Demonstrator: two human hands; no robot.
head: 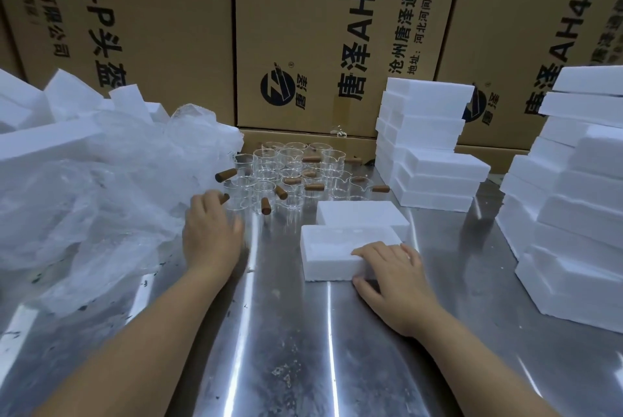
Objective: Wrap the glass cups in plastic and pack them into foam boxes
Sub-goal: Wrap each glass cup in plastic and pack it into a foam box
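Two boxes lie flat on the steel table ahead of the person: the near foam box and, touching it just behind, the far foam box. The right hand grips the near foam box at its near right corner, fingers curled over the top and thumb against the front wall. The left hand reaches forward on the other side, back up, fingers loosely extended and clasping nothing that shows. It is blurred, and its fingertips come up to a wooden handle at the near left edge of the glass cups; whether they touch it cannot be told. The cups stand upright in a tight cluster beyond both hands, left of and behind the far foam box, brown handles pointing several ways. A crumpled plastic sheet billows just left of the left hand, spilling over loose foam pieces. A foam stack rises right of the cups, and a taller foam pile fills the right edge. Cardboard cartons wall the back.
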